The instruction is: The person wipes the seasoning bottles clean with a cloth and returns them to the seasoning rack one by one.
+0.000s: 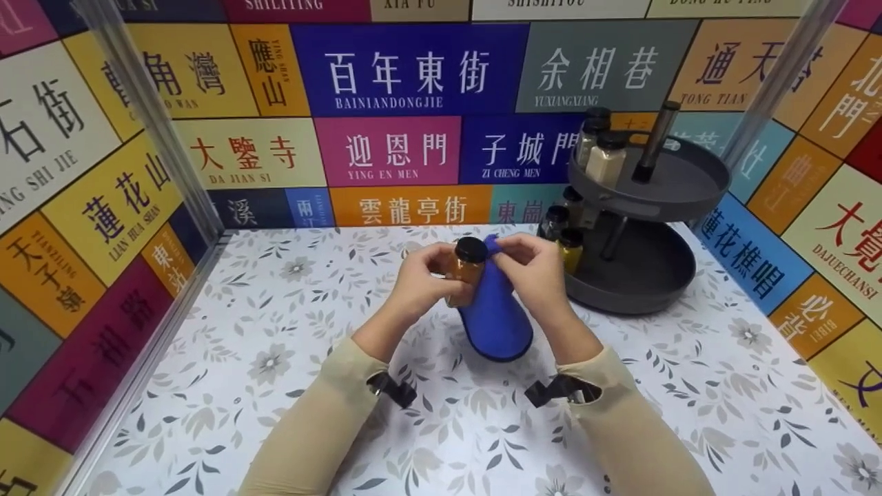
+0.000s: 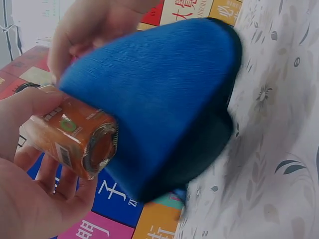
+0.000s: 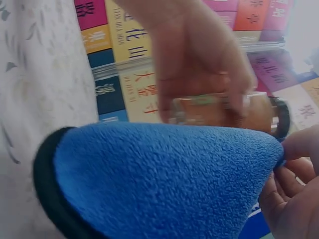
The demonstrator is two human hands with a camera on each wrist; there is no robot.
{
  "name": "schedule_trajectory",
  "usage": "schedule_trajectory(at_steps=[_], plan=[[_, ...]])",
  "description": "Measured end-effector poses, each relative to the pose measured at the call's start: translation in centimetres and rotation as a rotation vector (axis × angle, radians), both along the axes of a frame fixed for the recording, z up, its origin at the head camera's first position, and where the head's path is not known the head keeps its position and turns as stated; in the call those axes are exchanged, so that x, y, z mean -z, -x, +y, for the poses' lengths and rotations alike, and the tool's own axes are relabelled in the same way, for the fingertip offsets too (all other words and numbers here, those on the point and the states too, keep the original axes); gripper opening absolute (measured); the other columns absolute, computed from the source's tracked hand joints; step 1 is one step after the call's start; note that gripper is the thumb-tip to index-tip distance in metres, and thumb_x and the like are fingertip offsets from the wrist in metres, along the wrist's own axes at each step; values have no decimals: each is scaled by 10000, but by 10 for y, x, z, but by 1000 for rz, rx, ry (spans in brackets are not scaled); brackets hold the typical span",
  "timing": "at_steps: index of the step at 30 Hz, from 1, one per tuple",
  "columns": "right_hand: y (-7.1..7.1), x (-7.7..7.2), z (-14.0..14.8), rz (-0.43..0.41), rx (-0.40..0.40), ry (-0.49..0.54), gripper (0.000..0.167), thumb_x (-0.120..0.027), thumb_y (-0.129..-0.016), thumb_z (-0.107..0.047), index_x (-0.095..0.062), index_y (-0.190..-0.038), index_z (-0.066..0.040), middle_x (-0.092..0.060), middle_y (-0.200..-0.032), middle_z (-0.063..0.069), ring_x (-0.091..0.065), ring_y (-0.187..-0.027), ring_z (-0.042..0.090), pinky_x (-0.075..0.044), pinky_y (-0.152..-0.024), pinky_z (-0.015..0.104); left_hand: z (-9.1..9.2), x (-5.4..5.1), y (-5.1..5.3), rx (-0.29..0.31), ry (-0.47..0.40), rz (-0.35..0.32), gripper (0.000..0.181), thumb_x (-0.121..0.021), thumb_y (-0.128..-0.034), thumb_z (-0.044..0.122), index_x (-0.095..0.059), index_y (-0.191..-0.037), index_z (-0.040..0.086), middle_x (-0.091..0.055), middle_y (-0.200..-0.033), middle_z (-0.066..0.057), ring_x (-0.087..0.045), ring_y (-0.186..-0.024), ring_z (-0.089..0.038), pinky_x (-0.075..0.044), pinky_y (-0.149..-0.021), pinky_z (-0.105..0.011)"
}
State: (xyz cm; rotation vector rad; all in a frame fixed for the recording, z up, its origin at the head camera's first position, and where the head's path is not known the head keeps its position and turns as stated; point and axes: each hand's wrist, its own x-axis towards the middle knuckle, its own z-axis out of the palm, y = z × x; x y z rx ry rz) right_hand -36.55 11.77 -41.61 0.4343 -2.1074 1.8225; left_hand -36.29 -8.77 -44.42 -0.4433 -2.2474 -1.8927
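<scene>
My left hand [image 1: 426, 279] grips a spice jar [image 2: 75, 132] with a black lid and orange-brown contents, its thumb and fingers around the sides. Beside it my right hand [image 1: 541, 272] pinches the top of a blue fleecy cloth [image 3: 169, 174] with dark edging. From that pinch the cloth hangs in a fold, its lower end wide and rounded in the head view. The jar stands roughly upright against the cloth's left side, or very near it. In the right wrist view the cloth hides part of the jar.
To the right is a dark two-tier round rack [image 1: 630, 282]. Several black-lidded jars stand on its left side, among them a pale one [image 1: 606, 162] on top and a yellow one [image 1: 570, 251] below. A floral cloth [image 1: 275, 386] covers the table, and lettered panels [image 1: 413, 76] rise behind it.
</scene>
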Motion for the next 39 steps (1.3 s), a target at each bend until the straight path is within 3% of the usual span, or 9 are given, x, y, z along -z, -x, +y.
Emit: schedule_trajectory(at_steps=[4, 8, 14, 19, 23, 26, 29, 33, 39], plan=[[-5, -10, 6, 41, -6, 106, 152, -729, -921, 79, -776, -1064, 57, -796, -966, 34, -740, -846, 97, -605, -742, 219, 2, 2, 0, 11, 26, 8, 488, -867, -682, 61, -778, -1162, 83, -695, -912, -15, -644, -891, -173, -543, -824, -314], [-6, -12, 7, 41, -22, 109, 166, -719, -943, 66, -774, -1097, 36, -796, -1034, 43, -748, -903, 122, -622, -789, 233, 2, 4, 2, 12, 24, 36, 473, -858, -674, 44, -780, -1140, 66, -683, -876, -6, -635, -857, -158, -537, -840, -331], [2, -4, 2, -29, -54, 17, 169, -727, -940, 47, -770, -1103, 46, -785, -1006, 50, -730, -894, 89, -594, -803, 210, 1, 6, 3, 39, -42, 24, 471, -880, -675, 40, -781, -1135, 62, -667, -870, 23, -631, -864, -153, -553, -855, -354], [7, 7, -2, -75, -89, -117, 174, -700, -930, 51, -777, -1086, 35, -790, -996, 103, -707, -885, 94, -570, -797, 202, -2, 2, 1, 66, -112, 30, 488, -892, -696, 48, -778, -1170, 71, -667, -891, 15, -635, -893, -179, -557, -859, -334], [7, 13, -5, -114, -92, -232, 186, -718, -920, 23, -786, -1092, 6, -801, -990, 135, -703, -872, 111, -558, -787, 207, -3, -1, 0, 39, -136, 37, 481, -884, -729, 67, -775, -1196, 98, -684, -937, -5, -647, -930, -196, -568, -889, -365], [4, 14, -7, -125, -73, -256, 187, -737, -917, 3, -794, -1094, -9, -806, -1002, 147, -714, -882, 125, -558, -789, 205, -2, -2, 1, 4, -127, 34, 472, -876, -738, 82, -774, -1199, 112, -689, -962, -22, -641, -948, -197, -558, -926, -434], [1, 11, -8, -104, -43, -210, 176, -741, -912, 3, -800, -1078, -3, -807, -1014, 159, -727, -894, 127, -569, -793, 197, -1, -2, 1, -19, -120, 19, 490, -867, -725, 79, -774, -1205, 112, -707, -988, -28, -644, -958, -189, -549, -935, -457], [-5, 3, -7, -66, -12, -84, 159, -745, -923, 15, -793, -1074, 21, -797, -1020, 158, -735, -883, 105, -591, -787, 199, 0, -1, 2, -31, -105, 9, 506, -874, -699, 63, -779, -1195, 99, -716, -967, -21, -648, -937, -177, -543, -887, -372], [-14, -7, -7, -9, 29, 99, 183, -752, -932, 30, -787, -1111, 28, -799, -1032, 94, -747, -892, 91, -610, -808, 221, 1, 5, 3, -12, -82, 21, 465, -893, -687, 61, -778, -1137, 79, -677, -891, 17, -647, -900, -167, -538, -846, -365]])
